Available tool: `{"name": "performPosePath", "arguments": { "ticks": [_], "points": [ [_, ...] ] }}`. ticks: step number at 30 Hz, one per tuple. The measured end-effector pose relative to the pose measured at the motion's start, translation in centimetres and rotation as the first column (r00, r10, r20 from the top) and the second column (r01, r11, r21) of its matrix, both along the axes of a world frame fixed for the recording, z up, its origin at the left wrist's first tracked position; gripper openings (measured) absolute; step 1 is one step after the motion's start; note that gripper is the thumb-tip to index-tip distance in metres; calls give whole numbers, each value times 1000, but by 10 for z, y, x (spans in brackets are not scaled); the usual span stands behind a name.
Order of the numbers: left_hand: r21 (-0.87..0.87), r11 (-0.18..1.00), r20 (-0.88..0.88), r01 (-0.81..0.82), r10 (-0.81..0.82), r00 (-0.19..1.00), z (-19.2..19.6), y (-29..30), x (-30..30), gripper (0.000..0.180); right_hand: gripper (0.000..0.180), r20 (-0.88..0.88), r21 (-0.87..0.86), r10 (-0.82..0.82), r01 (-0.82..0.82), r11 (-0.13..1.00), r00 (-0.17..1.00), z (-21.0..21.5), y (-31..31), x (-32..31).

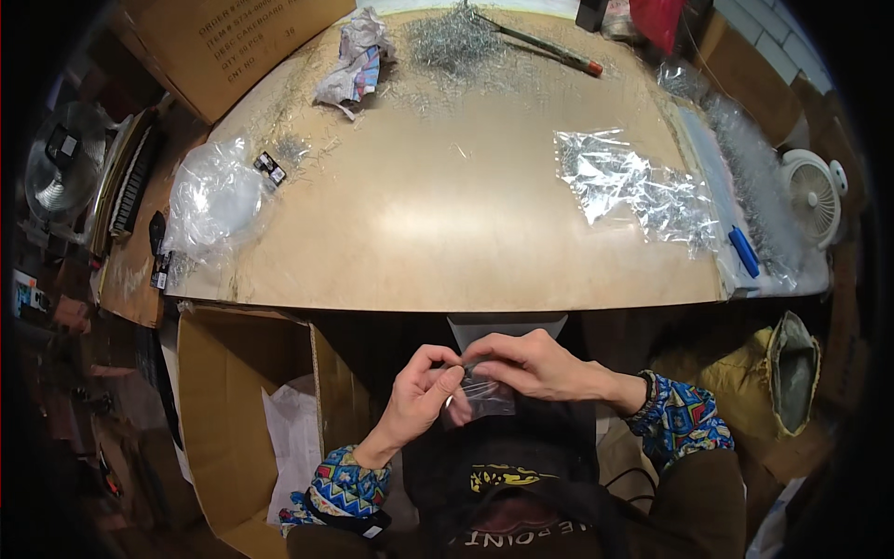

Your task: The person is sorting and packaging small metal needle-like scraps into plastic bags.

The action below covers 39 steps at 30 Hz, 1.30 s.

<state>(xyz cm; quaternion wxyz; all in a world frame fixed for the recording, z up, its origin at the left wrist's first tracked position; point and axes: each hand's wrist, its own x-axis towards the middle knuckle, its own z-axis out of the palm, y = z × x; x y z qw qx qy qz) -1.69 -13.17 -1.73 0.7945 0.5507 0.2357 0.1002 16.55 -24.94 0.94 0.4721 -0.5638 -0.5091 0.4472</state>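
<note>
Left hand (421, 391) and right hand (540, 366), fingertips drawn together, pinch a small clear plastic bag (494, 402) between them. Handling appears unfinished: the bag is not yet released, its contents indistinct. Beyond both hands lies the worktop (400, 224).

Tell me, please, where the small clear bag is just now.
In the head view, the small clear bag is just below centre, held between the left hand and right hand, on the wearer's side of the table.

Blue geometric-patterned sleeve cuffs (684, 419) (multicoloured, really), dark top (570, 470) with yellow print (503, 478).
</note>
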Motion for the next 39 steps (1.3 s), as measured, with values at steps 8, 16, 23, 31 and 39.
{"name": "performPosePath", "arguments": {
  "ticks": [8,16,23,31,39],
  "points": [
    [533,697,-299,480,-376,877,-44,-4,-15,12,21,347,-288,314,-218,932,884,-62,-69,5],
    [448,876,-261,180,-65,963,-87,-26,-11,8,17,536,-191,126,-25,981,834,-87,-82,11],
    [-365,919,-112,-149,115,987,-104,-31,-21,17,33,92,-333,469,-417,846,878,-1,-16,60],
    [-408,892,-95,-193,169,981,-108,-26,-13,18,71,824,178,-482,670,721,299,-4,207,205],
    [-493,844,-90,-211,192,977,-108,-25,-8,18,52,891,76,-324,598,798,320,-36,233,222]
  ]
}}
